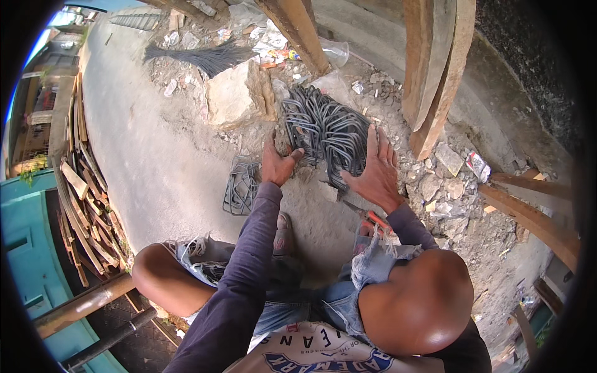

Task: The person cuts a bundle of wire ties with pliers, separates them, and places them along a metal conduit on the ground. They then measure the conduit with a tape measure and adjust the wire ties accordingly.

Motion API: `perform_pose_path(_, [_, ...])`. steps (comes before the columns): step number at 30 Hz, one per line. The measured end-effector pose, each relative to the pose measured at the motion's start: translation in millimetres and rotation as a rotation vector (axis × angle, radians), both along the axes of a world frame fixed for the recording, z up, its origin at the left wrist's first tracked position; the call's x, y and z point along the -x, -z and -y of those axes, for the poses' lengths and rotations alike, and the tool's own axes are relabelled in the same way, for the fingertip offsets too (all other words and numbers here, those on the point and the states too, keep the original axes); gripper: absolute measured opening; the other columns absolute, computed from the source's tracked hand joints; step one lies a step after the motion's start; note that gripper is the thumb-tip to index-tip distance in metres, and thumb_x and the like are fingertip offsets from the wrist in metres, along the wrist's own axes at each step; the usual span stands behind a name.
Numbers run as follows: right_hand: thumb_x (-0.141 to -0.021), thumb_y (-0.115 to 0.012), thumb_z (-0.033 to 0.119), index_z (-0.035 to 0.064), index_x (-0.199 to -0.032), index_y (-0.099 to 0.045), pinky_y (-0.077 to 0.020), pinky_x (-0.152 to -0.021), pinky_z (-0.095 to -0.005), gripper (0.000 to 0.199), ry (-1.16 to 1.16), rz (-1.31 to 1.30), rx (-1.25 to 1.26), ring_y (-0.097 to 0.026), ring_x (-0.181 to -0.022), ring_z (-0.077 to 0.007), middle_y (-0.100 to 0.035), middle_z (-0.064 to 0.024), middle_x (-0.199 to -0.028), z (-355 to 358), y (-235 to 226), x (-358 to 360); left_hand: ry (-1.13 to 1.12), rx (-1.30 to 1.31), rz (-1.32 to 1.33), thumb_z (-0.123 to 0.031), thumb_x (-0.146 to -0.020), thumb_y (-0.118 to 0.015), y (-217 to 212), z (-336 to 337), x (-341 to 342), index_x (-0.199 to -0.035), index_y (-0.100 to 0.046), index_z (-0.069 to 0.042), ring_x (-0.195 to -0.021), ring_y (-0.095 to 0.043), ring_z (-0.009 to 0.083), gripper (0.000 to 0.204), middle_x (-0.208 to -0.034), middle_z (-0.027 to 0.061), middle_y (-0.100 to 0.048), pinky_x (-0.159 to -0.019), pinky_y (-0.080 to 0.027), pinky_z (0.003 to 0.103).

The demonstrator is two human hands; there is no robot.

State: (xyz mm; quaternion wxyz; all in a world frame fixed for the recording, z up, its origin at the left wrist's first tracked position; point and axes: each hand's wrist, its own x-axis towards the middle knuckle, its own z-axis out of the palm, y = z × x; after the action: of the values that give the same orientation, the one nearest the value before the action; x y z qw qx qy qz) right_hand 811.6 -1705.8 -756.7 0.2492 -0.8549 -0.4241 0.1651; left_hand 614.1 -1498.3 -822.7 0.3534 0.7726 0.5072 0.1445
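Note:
A thick stack of bent grey steel rebar stirrups [326, 127] lies on the ground in front of me. My left hand [280, 163] is at its near left edge, thumb and fingers apart. On the stack's right side is my right hand [377, 171], fingers stretched upward and thumb spread toward the rods. Both hands look open, framing the stack from either side; how firmly they touch it I cannot tell. A smaller group of stirrups [241, 185] lies left of my left forearm. Pliers with orange handles [375, 219] rest below my right hand, beside my foot.
A large pale stone block [239, 96] sits beyond my left hand, with a bundle of thin dark wire [202, 57] behind it. Wooden posts [435, 68] stand at the right among rubble and litter. Timber pieces [87, 199] are piled along the left.

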Motion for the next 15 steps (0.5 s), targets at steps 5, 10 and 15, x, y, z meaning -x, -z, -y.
perform_pose_path(5, [-0.075, -0.078, 0.035, -0.0045, -0.165, -0.014, -0.0185, -0.127, -0.0568, 0.117, -0.051, -0.120, -0.027, -0.024, -0.153, -0.0513, -0.025, -0.0338, -0.164, -27.7, 23.7, -6.4, 0.098, 0.223, 0.119, -0.024, -0.078, -0.087, 14.2, -42.2, -25.1, -0.157, -0.041, 0.005, -0.131, -0.062, 0.0337, 0.095, -0.141, 0.0265, -0.063, -0.112, -0.047, 0.041])
perform_pose_path(10, [-0.072, -0.077, 0.033, -0.0045, -0.164, -0.017, -0.0170, -0.129, -0.0548, 0.117, -0.033, 0.010, 0.014, -0.024, -0.154, -0.0497, -0.029, -0.0330, -0.163, -38.6, 25.7, -17.6, 0.110, 0.303, 0.252, -0.021, -0.078, -0.081, 21.7, -50.8, -52.7, -0.145, -0.053, 0.005, -0.110, -0.071, 0.0289, 0.077, -0.123, 0.0211, -0.072, -0.099, -0.054, 0.037])
perform_pose_path(15, [-0.068, -0.078, 0.027, -0.0006, -0.164, -0.019, -0.0235, -0.127, -0.0524, 0.116, -0.063, -0.277, -0.015, -0.031, -0.149, -0.0510, -0.035, -0.0323, -0.158, -59.4, 19.6, -33.3, 0.079, 0.453, 0.404, -0.017, -0.090, -0.071, 25.0, -63.1, -64.7, -0.138, -0.061, 0.004, -0.104, -0.069, 0.0188, 0.053, -0.119, 0.0107, -0.074, -0.093, -0.054, 0.032])
